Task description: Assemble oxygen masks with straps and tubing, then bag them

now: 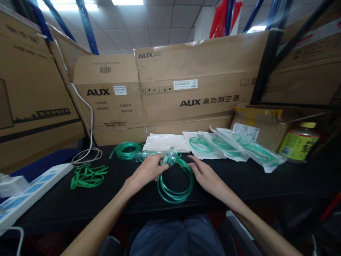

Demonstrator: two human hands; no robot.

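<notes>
A coil of clear green tubing [176,197] lies on the black table in front of me, with a clear plastic fitting [170,154] at its top left. My left hand [150,168] is closed on this fitting, thumb and fingers at its near side; its exact kind is hard to make out. At the coil's right edge, my right hand [205,176] has its fingers stretched apart, the tips close to or touching the tubing. Behind my left hand lie another green tubing coil [127,151] and a clear plastic piece [142,155].
Green elastic straps [89,176] lie left, near a white power strip [34,192] and cable. White packets [167,142] and several pouches of green tubing [204,145] line the back. An open carton [261,122] and a yellow-labelled jar [299,144] stand right; cardboard walls [191,78] rise behind.
</notes>
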